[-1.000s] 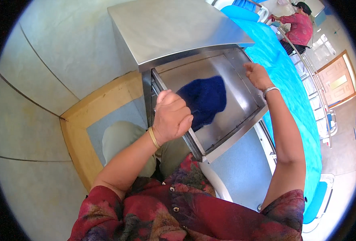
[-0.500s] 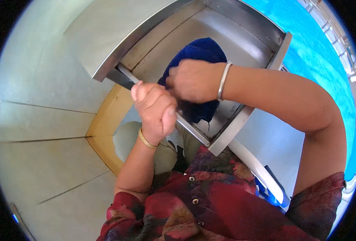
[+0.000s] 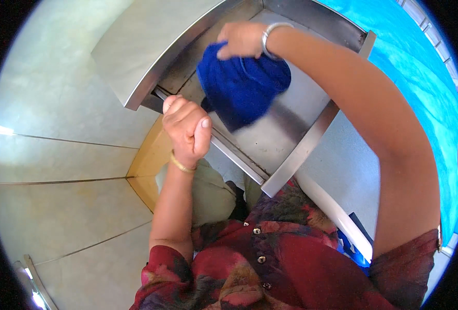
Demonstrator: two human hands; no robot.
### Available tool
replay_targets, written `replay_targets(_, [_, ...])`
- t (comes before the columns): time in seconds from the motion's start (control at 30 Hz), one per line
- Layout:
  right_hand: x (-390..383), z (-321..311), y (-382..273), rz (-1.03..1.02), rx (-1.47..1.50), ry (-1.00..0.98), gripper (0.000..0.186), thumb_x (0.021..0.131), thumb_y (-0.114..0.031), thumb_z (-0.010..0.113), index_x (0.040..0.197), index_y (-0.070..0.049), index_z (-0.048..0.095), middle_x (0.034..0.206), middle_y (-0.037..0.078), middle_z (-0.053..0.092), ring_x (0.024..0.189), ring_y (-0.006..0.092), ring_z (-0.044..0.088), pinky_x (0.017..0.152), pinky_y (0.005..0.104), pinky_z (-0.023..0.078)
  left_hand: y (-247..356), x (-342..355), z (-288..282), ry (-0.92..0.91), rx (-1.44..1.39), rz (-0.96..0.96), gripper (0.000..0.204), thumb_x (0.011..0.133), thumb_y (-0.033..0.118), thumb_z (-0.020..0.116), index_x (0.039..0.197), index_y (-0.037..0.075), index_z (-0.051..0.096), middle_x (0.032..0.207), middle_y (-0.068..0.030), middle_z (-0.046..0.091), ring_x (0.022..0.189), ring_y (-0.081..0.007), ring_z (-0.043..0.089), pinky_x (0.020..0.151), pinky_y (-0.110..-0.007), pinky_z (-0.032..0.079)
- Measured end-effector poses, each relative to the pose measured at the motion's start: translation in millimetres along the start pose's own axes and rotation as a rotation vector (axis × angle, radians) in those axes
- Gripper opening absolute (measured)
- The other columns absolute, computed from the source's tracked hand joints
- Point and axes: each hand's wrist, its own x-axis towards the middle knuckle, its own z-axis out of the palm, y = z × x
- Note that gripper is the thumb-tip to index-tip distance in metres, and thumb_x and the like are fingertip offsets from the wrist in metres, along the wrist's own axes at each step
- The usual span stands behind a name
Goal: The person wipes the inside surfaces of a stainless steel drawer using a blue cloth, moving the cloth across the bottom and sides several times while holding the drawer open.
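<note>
A blue cloth (image 3: 247, 85) hangs bunched from my right hand (image 3: 241, 40), its fingers closed on the upper edge. The lower part of the cloth is smeared by motion, and it hangs over the inside of a stainless-steel drawer-like tray (image 3: 296, 155). Around the tray's near rail (image 3: 239, 163), at its left part, my left hand (image 3: 186, 126) is wrapped in a fist with the thumb on top. Dark marks run along the tray's inner seams and corners. The cloth hides part of the tray's floor.
Pale panels (image 3: 63, 206) with dark seams stand at the left, beside a yellow-tan strip (image 3: 141, 170). A bright blue sheet (image 3: 420, 98) lies at the right. A curved white bar (image 3: 332, 212) is close to my body below the tray.
My right hand has moved up and away from me, lifting the blue cloth off the tray's near side. My left hand keeps its hold on the near rail.
</note>
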Motion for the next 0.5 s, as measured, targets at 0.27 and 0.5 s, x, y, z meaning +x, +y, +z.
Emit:
replay_targets(0.27, [95, 25, 87, 0.553, 0.343, 0.682, 0.035, 0.081, -0.031, 0.052, 0.098, -0.003, 0.063, 0.096, 0.020, 0.062, 0.091, 0.0332, 0.060, 0.080, 0.0377, 0.047, 1, 1, 29, 0.296, -0.051, 0.076, 0.026, 0.071, 0.022, 0.045, 0.049, 0.010, 0.040, 0.053, -0.0066, 0.036, 0.054, -0.0242, 0.037, 0.062, -0.036, 0.030])
replay_targets(0.5, [112, 49, 29, 0.652, 0.923, 0.892, 0.030, 0.080, -0.022, 0.057, 0.092, 0.005, 0.062, 0.099, 0.024, 0.060, 0.096, 0.0356, 0.058, 0.080, 0.0361, 0.047, -1, -3, 30, 0.356, -0.024, 0.082, 0.030, 0.074, 0.026, 0.041, 0.049, 0.011, 0.039, 0.054, -0.0052, 0.037, 0.054, -0.0231, 0.037, 0.063, -0.035, 0.030])
